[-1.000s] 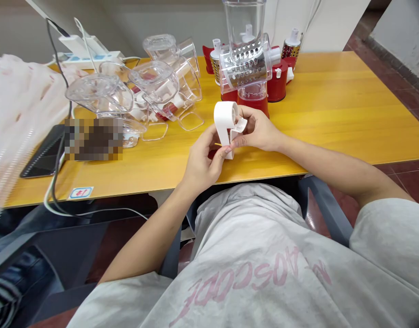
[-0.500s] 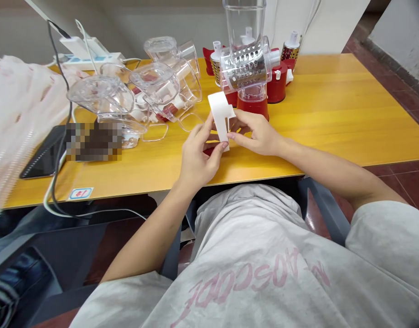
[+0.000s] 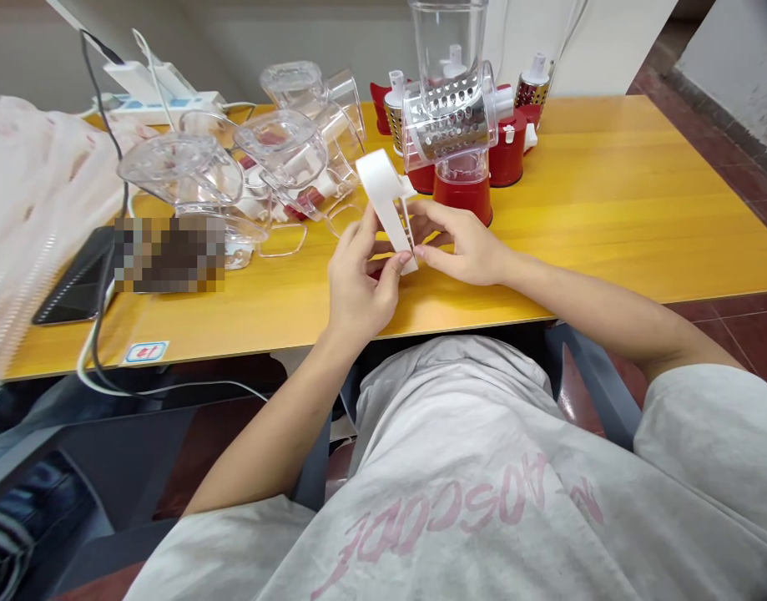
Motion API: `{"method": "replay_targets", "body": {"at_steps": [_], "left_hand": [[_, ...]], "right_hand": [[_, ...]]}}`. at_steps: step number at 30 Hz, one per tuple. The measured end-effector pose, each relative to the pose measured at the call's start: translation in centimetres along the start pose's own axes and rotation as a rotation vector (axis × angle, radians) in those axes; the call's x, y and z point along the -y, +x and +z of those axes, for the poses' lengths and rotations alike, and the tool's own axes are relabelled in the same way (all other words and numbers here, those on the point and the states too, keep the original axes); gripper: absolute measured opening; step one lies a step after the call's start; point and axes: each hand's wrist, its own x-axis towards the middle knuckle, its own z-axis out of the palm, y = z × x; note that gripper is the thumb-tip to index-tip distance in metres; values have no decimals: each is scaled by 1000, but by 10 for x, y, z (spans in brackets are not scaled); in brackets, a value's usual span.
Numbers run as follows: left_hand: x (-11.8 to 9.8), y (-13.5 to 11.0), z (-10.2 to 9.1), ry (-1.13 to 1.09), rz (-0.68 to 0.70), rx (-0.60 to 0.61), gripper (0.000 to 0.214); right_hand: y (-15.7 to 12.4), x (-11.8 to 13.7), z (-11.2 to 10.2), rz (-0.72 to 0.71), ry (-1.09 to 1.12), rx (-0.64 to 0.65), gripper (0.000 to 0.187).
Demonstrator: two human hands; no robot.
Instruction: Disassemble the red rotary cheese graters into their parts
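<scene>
My left hand (image 3: 364, 275) is closed on a white plastic crank handle (image 3: 383, 196), its thumb pressed to the lower end. The handle stands tilted, its wide rounded end up and leaning left. A bit of red shows behind my left fingers. My right hand (image 3: 461, 242) pinches the handle's lower right edge between thumb and fingers; the fingertips behind it are hidden. Just beyond my hands stands a rotary grater (image 3: 451, 125) with a clear hopper, a perforated metal drum and a red base (image 3: 461, 200).
Clear plastic grater housings (image 3: 283, 150) lie piled to the left, with white and red parts among them. Further left are a black phone (image 3: 76, 275), cables, a power strip (image 3: 163, 108) and a plastic bag (image 3: 32, 184). Red bases (image 3: 507, 154) and metal drums (image 3: 533, 83) stand behind the grater.
The crank handle's upper end has tilted to the left, opening a gap from the grater. Both hands have shifted slightly left and keep their hold.
</scene>
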Motion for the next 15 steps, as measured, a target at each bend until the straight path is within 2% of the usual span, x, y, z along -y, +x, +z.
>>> {"method": "replay_targets", "body": {"at_steps": [2, 10, 15], "left_hand": [[1, 0, 1, -39, -13, -27, 75], [5, 0, 2, -13, 34, -84, 80], [4, 0, 3, -43, 5, -69, 86]], "right_hand": [[-1, 0, 0, 10, 18, 25, 66], [-2, 13, -4, 2, -51, 62, 54], [-2, 12, -2, 13, -21, 24, 52]]}}
